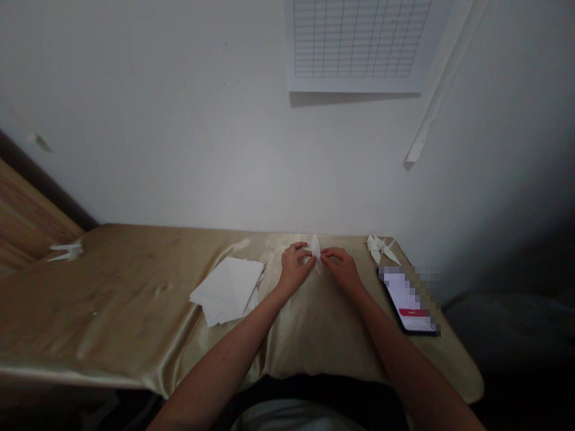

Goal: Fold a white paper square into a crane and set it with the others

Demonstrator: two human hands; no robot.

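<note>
Between my hands, near the back edge of the table, stands a narrow piece of folded white paper (pixel 316 246), pointed at its top and bottom. My left hand (pixel 294 266) pinches its left side with thumb and forefinger, the other fingers curled loosely. From the right, my right hand (pixel 342 268) pinches the paper's other side at about mid-height. To the left of my left forearm lies a loose stack of white paper sheets (pixel 229 287), unevenly piled.
Folded white paper cranes (pixel 381 248) sit at the back right corner, behind a smartphone (pixel 408 302) with a lit screen. Another folded paper piece (pixel 67 251) lies far left. A gold satin cloth (pixel 135 299) covers the table, which meets a white wall (pixel 179 120) bearing a printed grid sheet (pixel 359 42).
</note>
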